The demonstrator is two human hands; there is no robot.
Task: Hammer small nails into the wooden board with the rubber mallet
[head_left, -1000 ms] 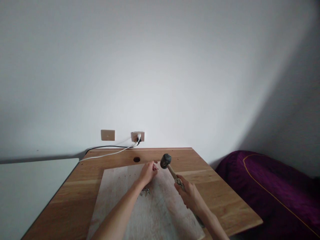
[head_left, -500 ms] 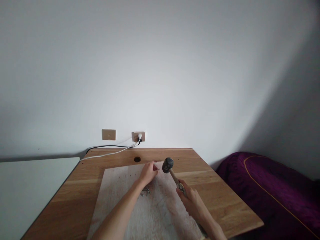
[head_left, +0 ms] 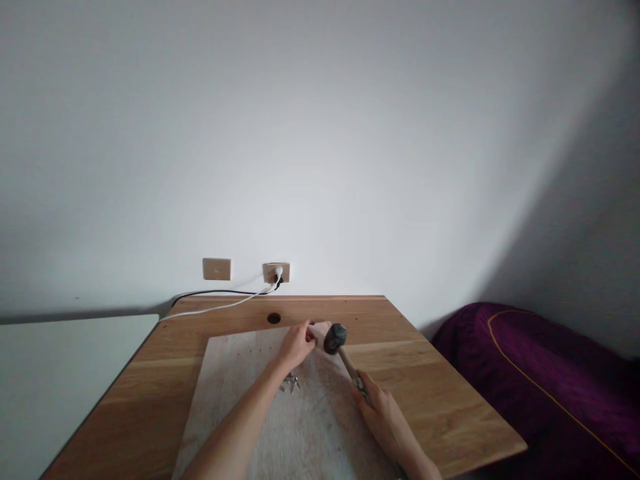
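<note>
My right hand [head_left: 383, 410] is closed round the wooden handle of a mallet [head_left: 335, 339] with a black head. The mallet's head is just right of my left fingertips, above the far part of a pale, worn wooden board [head_left: 310, 433]. My left hand [head_left: 297, 345] rests near the board's far edge, thumb and fingers pinched on a small nail, mostly hidden by the fingers. Beside my left forearm lies a small pile of metal nails [head_left: 291, 382], partly covered by the arm. Several tiny dark points run in a row along the board's far left.
The board lies on a wooden table [head_left: 440, 393] with a round cable hole [head_left: 273, 319]. Behind it, cables [head_left: 220, 308] run to a wall socket [head_left: 277, 272]. A white surface [head_left: 75, 380] adjoins at left; a purple cushioned item [head_left: 540, 373] stands at right.
My right hand has moved slightly down, and the mallet's head is a little lower. My left hand has stayed almost in place, still pinching.
</note>
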